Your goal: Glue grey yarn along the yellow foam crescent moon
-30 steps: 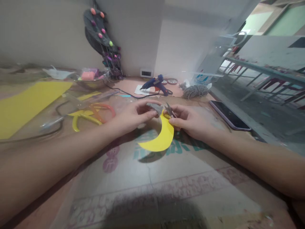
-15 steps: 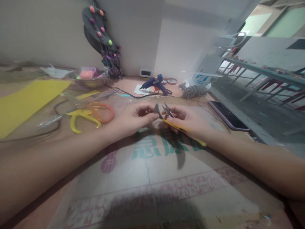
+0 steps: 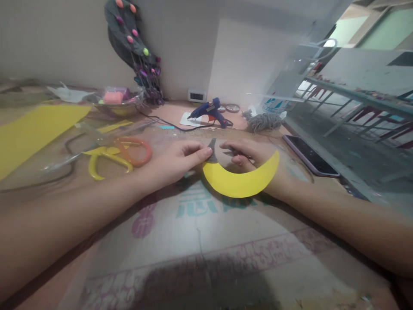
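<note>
A yellow crescent of paper stands face-on to me above the printed mat. My left hand pinches its left tip, where a small grey pointed piece sticks up. My right hand sits behind the crescent with curled fingers around a small metal thread snipper. The crescent hides most of that hand's fingers.
Yellow and orange scissors lie to the left, with a yellow sheet beyond them. A blue glue gun, a ball of grey yarn and a bowl stand at the back. A phone lies at the right.
The crescent, edge-on half a second ago, has turned to face me and now lies across with its tips up. Both hands stayed close together.
</note>
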Motion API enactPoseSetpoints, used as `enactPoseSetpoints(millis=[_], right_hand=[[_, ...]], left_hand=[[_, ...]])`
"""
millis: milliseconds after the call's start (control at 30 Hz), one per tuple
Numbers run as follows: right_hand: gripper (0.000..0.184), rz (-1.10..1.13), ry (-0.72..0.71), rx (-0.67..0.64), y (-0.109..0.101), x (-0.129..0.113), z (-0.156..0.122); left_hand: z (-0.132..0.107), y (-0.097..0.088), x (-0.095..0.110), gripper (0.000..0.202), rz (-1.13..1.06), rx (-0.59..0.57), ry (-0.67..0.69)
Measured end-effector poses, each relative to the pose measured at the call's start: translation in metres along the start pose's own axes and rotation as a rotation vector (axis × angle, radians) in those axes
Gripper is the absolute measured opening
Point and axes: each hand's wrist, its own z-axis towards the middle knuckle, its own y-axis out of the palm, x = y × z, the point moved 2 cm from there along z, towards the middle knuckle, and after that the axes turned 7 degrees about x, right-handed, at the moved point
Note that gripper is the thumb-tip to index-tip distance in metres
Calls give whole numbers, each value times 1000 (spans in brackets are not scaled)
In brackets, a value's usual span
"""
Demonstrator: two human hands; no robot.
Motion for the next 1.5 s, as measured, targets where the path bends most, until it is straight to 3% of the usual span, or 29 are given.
enactPoseSetpoints(millis=[233,633,1167,1500], right_hand=[[46,-95,-173,-25,2,3,2],[45,-84,-168,-111,4,4,-1],[41,-90,-209,-98,6,12,-2],[42,-93,-206,-77,8,13,-3]], left_hand=[[1,1,-6,35,-21,-3,32],[-1,2,2,34,49,-15,55],[-2,2,10,33,70,-7,49],[-1,2,1,34,65,-12,59]])
